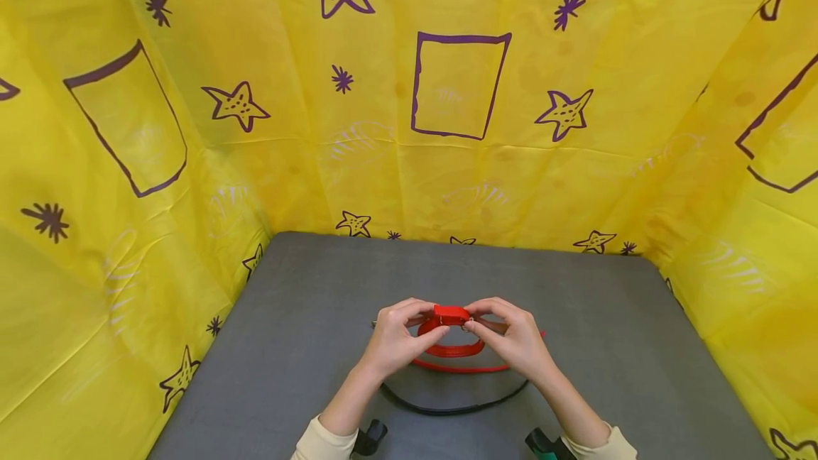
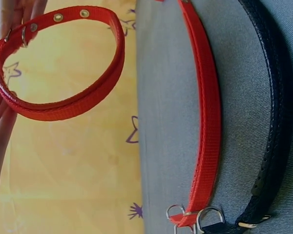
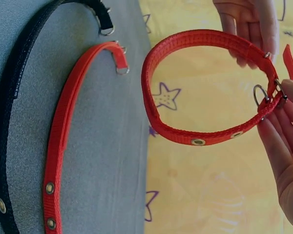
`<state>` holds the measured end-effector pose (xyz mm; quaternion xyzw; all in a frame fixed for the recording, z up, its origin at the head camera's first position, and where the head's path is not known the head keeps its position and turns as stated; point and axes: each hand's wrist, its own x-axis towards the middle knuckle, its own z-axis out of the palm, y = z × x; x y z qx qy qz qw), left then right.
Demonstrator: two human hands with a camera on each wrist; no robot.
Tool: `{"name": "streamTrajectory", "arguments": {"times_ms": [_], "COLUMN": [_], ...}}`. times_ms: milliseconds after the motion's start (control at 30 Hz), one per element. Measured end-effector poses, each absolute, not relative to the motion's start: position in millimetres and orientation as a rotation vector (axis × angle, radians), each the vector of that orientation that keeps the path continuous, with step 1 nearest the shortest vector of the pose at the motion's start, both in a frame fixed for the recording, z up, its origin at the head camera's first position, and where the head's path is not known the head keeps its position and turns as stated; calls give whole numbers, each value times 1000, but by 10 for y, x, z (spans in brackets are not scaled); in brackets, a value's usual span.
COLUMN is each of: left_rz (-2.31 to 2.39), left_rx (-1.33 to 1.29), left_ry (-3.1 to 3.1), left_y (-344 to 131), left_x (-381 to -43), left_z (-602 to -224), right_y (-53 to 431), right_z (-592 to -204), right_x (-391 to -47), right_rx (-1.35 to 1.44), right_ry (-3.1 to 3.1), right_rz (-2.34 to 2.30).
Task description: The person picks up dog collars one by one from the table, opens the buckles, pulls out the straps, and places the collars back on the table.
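A red collar (image 1: 452, 351), bent into a loop, is held up over the table between both hands. My left hand (image 1: 395, 338) pinches its strap from the left, thumb below and fingers above. From the right, my right hand (image 1: 514, 341) grips the buckle end with thumb and fingertips. Metal eyelets, a D-ring and the buckle show along the loop (image 3: 198, 37) in the right wrist view; the strap's pointed tip sticks out past the buckle. Fingers partly cover the fastening, so I cannot tell how far the strap is threaded.
Beneath the hands, a second red collar (image 2: 209, 107) lies curved on the grey table (image 1: 332, 268). Nearer to me lies a black collar (image 2: 282, 97), also with eyelets and metal rings. Yellow patterned cloth (image 1: 460, 183) walls the table's back and sides.
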<state>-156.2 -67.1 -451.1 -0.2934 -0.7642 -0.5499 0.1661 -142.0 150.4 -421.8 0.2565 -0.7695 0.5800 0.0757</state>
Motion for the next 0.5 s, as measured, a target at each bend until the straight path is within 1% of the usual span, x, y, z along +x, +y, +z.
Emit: {"name": "streamTrajectory", "arguments": {"times_ms": [100,267,333,433,500], "left_rz": [-1553,-1509,-1510,-1516,-1519], "left_rx": [-861,-901,-921,-943,-955], "left_ry": [-2140,-2124,-2127,-2125,-2126], "left_y": [-655,-647,-635,-598,-585], "left_x": [-1515,-1552,-1548,-1478,-1476], "left_z": [-4375,-4381,-4353,-4190,-4172], "right_y": [1499,1497,1511,1532,1548], "right_z": [-4214,-4218,-4296,-4417,-4494], "right_x": [-1418,-1426,-1457,-1503,-1531], "right_rx": [765,779,790,805,806], "right_ry": [-2306,-2304,-2301,-2300,-2303], "right_rz": [1728,1730,1736,1743,1760]}}
